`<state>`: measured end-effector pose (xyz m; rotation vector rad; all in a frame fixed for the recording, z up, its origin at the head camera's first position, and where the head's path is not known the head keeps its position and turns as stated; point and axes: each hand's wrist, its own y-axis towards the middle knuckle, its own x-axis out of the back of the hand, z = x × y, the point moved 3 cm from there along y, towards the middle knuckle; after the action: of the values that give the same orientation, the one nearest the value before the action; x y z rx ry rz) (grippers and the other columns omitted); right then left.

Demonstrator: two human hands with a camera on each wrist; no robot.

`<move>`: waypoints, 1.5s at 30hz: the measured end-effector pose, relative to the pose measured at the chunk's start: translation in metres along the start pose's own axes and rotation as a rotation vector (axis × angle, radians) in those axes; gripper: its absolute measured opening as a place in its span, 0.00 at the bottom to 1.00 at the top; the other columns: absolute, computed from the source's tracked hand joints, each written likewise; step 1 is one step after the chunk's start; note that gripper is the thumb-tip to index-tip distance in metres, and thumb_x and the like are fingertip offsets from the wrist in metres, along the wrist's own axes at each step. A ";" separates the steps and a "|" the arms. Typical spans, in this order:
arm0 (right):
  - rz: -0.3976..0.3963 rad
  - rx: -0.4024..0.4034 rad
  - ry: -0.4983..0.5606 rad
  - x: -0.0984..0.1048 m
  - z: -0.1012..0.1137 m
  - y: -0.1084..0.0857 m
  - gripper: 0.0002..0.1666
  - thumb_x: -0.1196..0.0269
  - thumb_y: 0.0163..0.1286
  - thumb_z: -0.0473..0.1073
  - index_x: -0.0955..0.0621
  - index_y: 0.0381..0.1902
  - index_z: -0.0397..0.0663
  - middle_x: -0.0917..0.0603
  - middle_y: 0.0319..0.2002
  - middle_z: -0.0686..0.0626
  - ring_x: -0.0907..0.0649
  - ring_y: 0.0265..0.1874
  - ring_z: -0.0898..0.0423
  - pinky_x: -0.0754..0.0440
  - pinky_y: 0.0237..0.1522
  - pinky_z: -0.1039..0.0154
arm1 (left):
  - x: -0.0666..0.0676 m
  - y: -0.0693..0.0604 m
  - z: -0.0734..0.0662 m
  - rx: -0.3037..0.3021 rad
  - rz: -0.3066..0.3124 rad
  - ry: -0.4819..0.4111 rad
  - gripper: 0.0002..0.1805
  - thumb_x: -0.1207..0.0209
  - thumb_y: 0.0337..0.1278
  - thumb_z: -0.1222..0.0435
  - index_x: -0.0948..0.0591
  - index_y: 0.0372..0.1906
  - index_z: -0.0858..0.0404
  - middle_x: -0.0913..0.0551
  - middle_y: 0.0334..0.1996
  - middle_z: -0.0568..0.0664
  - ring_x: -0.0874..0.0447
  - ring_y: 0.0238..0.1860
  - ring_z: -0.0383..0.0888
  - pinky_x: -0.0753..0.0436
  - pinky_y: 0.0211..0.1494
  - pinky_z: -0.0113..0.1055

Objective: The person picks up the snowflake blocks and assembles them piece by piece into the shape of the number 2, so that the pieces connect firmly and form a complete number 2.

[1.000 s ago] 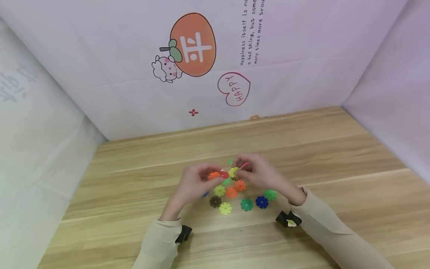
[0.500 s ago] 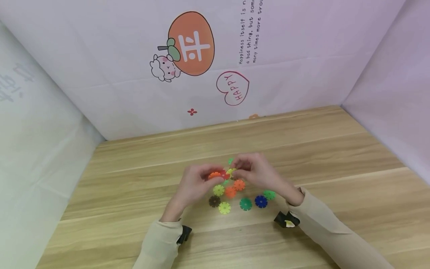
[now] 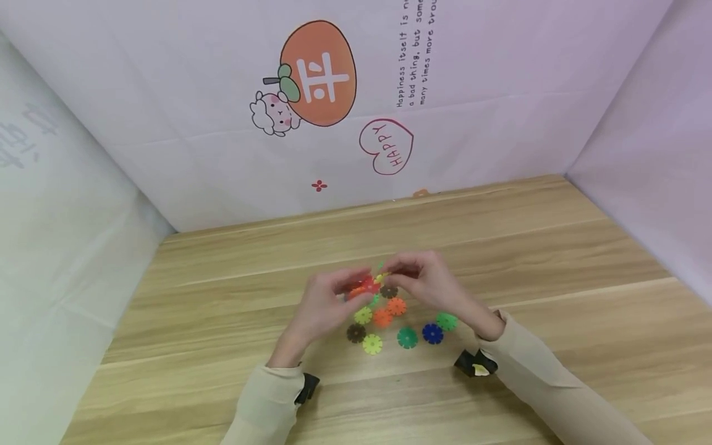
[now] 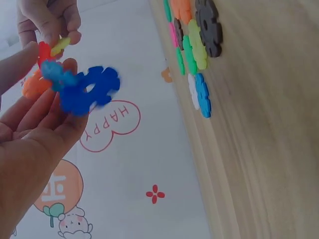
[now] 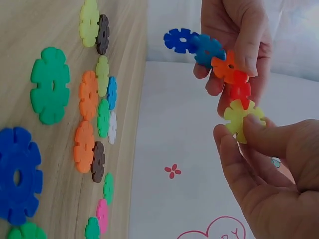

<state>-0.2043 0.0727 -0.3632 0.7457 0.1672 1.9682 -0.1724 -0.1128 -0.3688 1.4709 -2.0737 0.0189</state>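
In the right wrist view a chain of notched plastic discs hangs between the hands: dark blue (image 5: 180,41), lighter blue (image 5: 209,51), orange (image 5: 224,69), red (image 5: 240,89) and yellow (image 5: 237,119). My left hand (image 3: 328,303) pinches the chain around its orange and red discs, thumb on one side, fingers on the other. With thumb and fingertips my right hand (image 3: 425,284) pinches the yellow disc, which meets the red one at its edge. Whether their slots are fully engaged, I cannot tell. The blue end sticks out beyond my left fingers in the left wrist view.
Loose discs lie on the wooden table below the hands, among them green (image 3: 407,338), dark blue (image 3: 432,334), brown (image 3: 356,333), yellow (image 3: 372,344) and orange (image 3: 397,306). A printed white cloth (image 3: 222,167) stands behind the table, with more cloth at both sides.
The yellow disc in my right hand has tilted and moved slightly up beside the red one. A brown disc on the table now shows more below it. Both hands keep their hold.
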 end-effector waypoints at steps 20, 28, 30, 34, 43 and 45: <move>0.060 -0.172 -0.033 0.003 -0.008 0.000 0.04 0.38 0.66 0.32 0.18 0.37 0.35 0.16 0.31 0.41 0.15 0.24 0.50 0.15 0.27 0.57 | -0.004 -0.001 0.000 0.036 0.015 0.025 0.18 0.36 0.57 0.67 0.19 0.53 0.67 0.15 0.44 0.55 0.14 0.44 0.45 0.18 0.47 0.33; 0.289 -0.342 -0.323 0.001 -0.032 -0.007 0.03 0.33 0.60 0.34 0.17 0.33 0.42 0.17 0.25 0.53 0.19 0.21 0.59 0.20 0.23 0.67 | -0.001 -0.001 -0.002 0.100 -0.002 0.073 0.18 0.36 0.57 0.66 0.19 0.52 0.66 0.14 0.40 0.53 0.14 0.40 0.44 0.16 0.44 0.34; 0.327 -0.429 -0.312 -0.003 -0.038 -0.009 0.06 0.32 0.59 0.34 0.18 0.34 0.42 0.18 0.24 0.52 0.19 0.20 0.59 0.21 0.22 0.66 | -0.001 -0.002 -0.002 0.108 0.002 0.065 0.18 0.37 0.57 0.66 0.19 0.52 0.66 0.14 0.42 0.54 0.14 0.40 0.46 0.16 0.43 0.34; 0.323 -0.536 -0.301 -0.007 -0.045 -0.012 0.12 0.29 0.55 0.35 0.19 0.36 0.40 0.19 0.22 0.51 0.21 0.19 0.57 0.23 0.22 0.65 | -0.002 -0.002 0.002 0.133 0.021 0.054 0.18 0.37 0.58 0.63 0.19 0.53 0.65 0.15 0.44 0.55 0.14 0.41 0.47 0.16 0.41 0.33; 0.318 -0.569 -0.336 -0.013 -0.048 -0.014 0.18 0.24 0.48 0.38 0.20 0.35 0.44 0.23 0.22 0.51 0.27 0.19 0.58 0.29 0.21 0.67 | -0.002 -0.002 0.002 0.151 0.043 0.044 0.20 0.37 0.58 0.62 0.20 0.54 0.65 0.16 0.47 0.56 0.14 0.42 0.47 0.16 0.42 0.32; 0.324 -0.553 -0.348 -0.013 -0.048 -0.013 0.17 0.24 0.48 0.37 0.20 0.33 0.44 0.23 0.23 0.51 0.26 0.21 0.57 0.28 0.23 0.66 | -0.002 -0.002 0.003 0.152 0.042 0.037 0.19 0.37 0.58 0.63 0.20 0.54 0.65 0.16 0.46 0.56 0.14 0.42 0.48 0.16 0.42 0.32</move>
<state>-0.2171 0.0775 -0.4127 0.7570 -0.7187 2.0051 -0.1718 -0.1124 -0.3725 1.5039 -2.1116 0.2233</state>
